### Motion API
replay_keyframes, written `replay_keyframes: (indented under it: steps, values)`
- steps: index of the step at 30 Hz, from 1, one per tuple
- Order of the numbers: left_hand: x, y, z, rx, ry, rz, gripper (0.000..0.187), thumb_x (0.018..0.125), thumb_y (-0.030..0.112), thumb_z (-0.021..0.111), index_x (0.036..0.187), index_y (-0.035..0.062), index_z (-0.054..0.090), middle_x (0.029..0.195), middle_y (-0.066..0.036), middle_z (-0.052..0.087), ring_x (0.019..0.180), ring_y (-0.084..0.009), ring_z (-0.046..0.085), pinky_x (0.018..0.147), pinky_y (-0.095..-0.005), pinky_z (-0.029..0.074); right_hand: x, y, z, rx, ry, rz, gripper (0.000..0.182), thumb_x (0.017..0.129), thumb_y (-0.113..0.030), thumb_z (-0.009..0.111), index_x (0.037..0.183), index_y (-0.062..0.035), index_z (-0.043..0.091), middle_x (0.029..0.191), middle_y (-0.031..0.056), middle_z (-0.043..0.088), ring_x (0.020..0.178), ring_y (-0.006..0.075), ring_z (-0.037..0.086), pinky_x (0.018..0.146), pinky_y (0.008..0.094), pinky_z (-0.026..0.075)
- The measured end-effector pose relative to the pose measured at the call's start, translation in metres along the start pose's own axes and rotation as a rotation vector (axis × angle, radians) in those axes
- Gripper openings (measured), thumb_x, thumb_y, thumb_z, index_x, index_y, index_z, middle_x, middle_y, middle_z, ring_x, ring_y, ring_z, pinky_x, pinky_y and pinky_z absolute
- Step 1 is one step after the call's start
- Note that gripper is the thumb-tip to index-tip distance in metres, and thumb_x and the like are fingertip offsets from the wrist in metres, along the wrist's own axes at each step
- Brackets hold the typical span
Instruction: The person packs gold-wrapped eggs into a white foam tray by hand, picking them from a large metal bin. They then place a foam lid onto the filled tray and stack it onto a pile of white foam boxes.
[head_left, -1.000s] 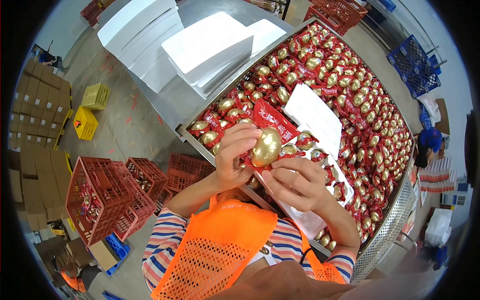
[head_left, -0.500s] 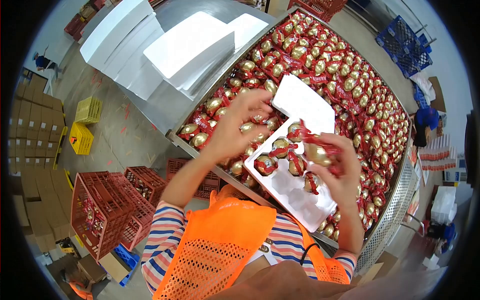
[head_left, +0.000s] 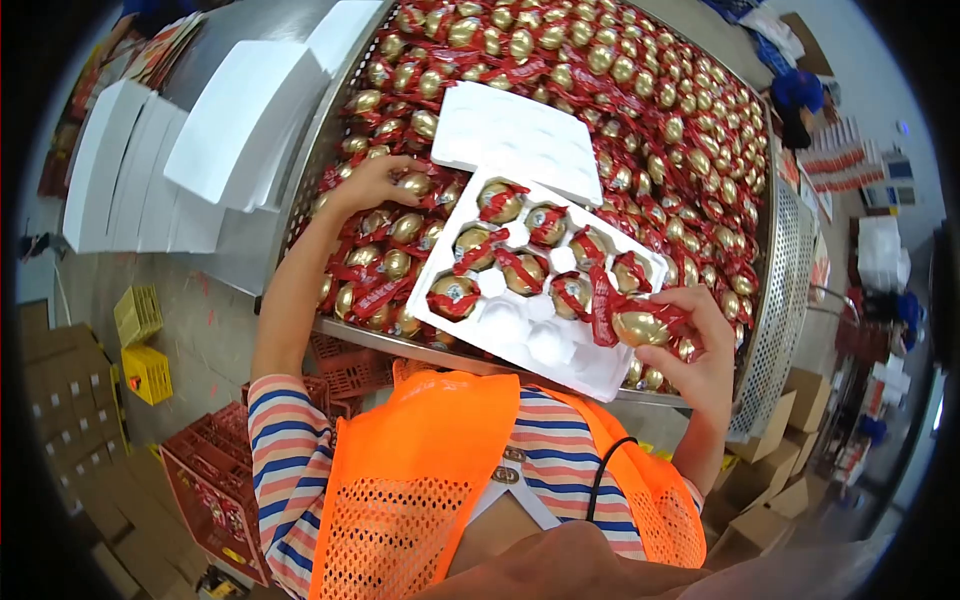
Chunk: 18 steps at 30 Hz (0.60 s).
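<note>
My right hand (head_left: 700, 345) grips a gold wrapped egg (head_left: 640, 328) with red wrapper ends, over the right end of a white foam tray (head_left: 590, 378). Several such eggs with red bands sit in the tray's cups, and bare cups show along its near side. Out to the left, my left hand (head_left: 375, 188) has its fingers curled around another gold egg (head_left: 414, 184) lying among the loose ones. A white foam lid (head_left: 515, 135) rests on the pile, against the tray's far edge.
A big metal bin with a perforated side (head_left: 775, 290) holds the loose wrapped eggs. White foam pieces (head_left: 245, 125) stand on a metal table (head_left: 245, 235) at left. Red crates (head_left: 215, 470), yellow crates (head_left: 147, 372) and cardboard boxes (head_left: 775, 470) are on the floor.
The view has shifted. More eggs sit in the tray than before. My left hand has moved away from the lid to the loose eggs; my right hand still holds an egg.
</note>
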<state>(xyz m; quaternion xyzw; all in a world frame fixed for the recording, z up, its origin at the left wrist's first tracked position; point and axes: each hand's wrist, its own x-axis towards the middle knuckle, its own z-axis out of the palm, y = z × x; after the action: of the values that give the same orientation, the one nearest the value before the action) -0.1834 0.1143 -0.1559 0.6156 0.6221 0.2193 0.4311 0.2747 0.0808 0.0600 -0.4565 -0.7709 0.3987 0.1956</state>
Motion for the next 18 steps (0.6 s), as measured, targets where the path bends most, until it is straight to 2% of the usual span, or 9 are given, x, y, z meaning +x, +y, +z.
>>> replay_keyframes:
  steps: [2,4,5,8,9,12,14,16,18]
  values:
    - [-0.008,-0.001,-0.004,-0.216,0.092,-0.117,0.052,0.075,0.010,0.077,0.125,0.0065,0.064,0.109,-0.008,0.068,0.106,-0.0206,0.062,0.089,-0.0324,0.050,-0.007,-0.009,0.001,-0.231,0.013,-0.054,0.051,0.069,-0.015,0.085,0.114,-0.0049,0.063,0.096,0.0080,0.060,0.084,0.0200,0.065,0.067,0.0285,0.053]
    - [-0.024,0.022,-0.024,-0.459,0.074,-0.223,0.049,0.080,0.010,0.075,0.127,0.0043,0.062,0.113,-0.009,0.067,0.098,-0.0186,0.065,0.082,-0.0304,0.053,-0.012,-0.008,0.007,-0.346,0.051,0.063,0.048,0.072,-0.021,0.083,0.112,-0.0054,0.063,0.093,0.0083,0.060,0.079,0.0212,0.064,0.062,0.0312,0.051]
    - [-0.031,0.025,-0.029,-0.519,0.141,-0.200,0.049,0.086,0.009,0.070,0.133,0.0057,0.057,0.116,-0.007,0.066,0.093,-0.0180,0.067,0.078,-0.0289,0.055,-0.014,-0.007,0.009,-0.403,0.067,0.118,0.047,0.073,-0.024,0.083,0.111,-0.0056,0.063,0.091,0.0085,0.059,0.076,0.0218,0.063,0.060,0.0325,0.050]
    - [-0.054,0.054,-0.037,-0.980,0.209,-0.022,0.052,0.090,0.010,0.067,0.139,0.0063,0.051,0.120,-0.007,0.065,0.094,-0.0193,0.067,0.081,-0.0307,0.057,-0.011,0.004,0.019,-0.455,0.007,0.085,0.042,0.077,-0.030,0.079,0.109,-0.0063,0.063,0.088,0.0093,0.057,0.069,0.0247,0.061,0.057,0.0370,0.047]
    - [-0.061,0.058,-0.036,-1.060,0.168,0.064,0.054,0.092,0.011,0.065,0.143,0.0067,0.046,0.125,-0.007,0.062,0.092,-0.0200,0.067,0.082,-0.0311,0.058,-0.010,0.010,0.025,-0.562,0.015,-0.004,0.041,0.080,-0.031,0.077,0.109,-0.0057,0.062,0.086,0.0109,0.057,0.068,0.0281,0.062,0.057,0.0409,0.047]
    - [-0.080,0.103,-0.009,-1.253,0.170,0.256,0.060,0.094,0.017,0.063,0.147,0.0066,0.038,0.135,-0.009,0.057,0.116,-0.0231,0.061,0.098,-0.0379,0.052,-0.003,0.001,0.028,-0.687,-0.058,-0.015,0.040,0.080,-0.028,0.077,0.109,-0.0046,0.062,0.084,0.0122,0.056,0.068,0.0315,0.062,0.057,0.0424,0.047]
    - [-0.085,0.114,0.008,-1.531,0.005,0.330,0.062,0.095,0.020,0.063,0.149,0.0060,0.035,0.138,-0.011,0.054,0.125,-0.0244,0.055,0.105,-0.0406,0.047,0.006,-0.003,0.025,-0.764,-0.176,-0.016,0.042,0.079,-0.025,0.077,0.110,-0.0016,0.061,0.087,0.0151,0.058,0.073,0.0319,0.065,0.058,0.0416,0.050]
    - [-0.092,0.121,0.027,-1.530,0.053,0.267,0.061,0.095,0.021,0.063,0.148,0.0048,0.035,0.138,-0.013,0.053,0.125,-0.0255,0.056,0.105,-0.0403,0.047,0.014,0.002,0.026,-0.805,-0.226,-0.109,0.042,0.079,-0.026,0.075,0.111,-0.0010,0.063,0.082,0.0151,0.060,0.068,0.0335,0.064,0.058,0.0453,0.050]
    - [-0.095,0.138,0.038,-1.568,0.053,0.275,0.067,0.093,0.021,0.066,0.150,0.0101,0.032,0.136,-0.014,0.054,0.123,-0.0245,0.057,0.104,-0.0383,0.048,0.030,0.010,0.026,-0.838,-0.366,-0.095,0.045,0.079,-0.029,0.075,0.111,0.0012,0.062,0.081,0.0165,0.062,0.068,0.0341,0.065,0.060,0.0453,0.051]
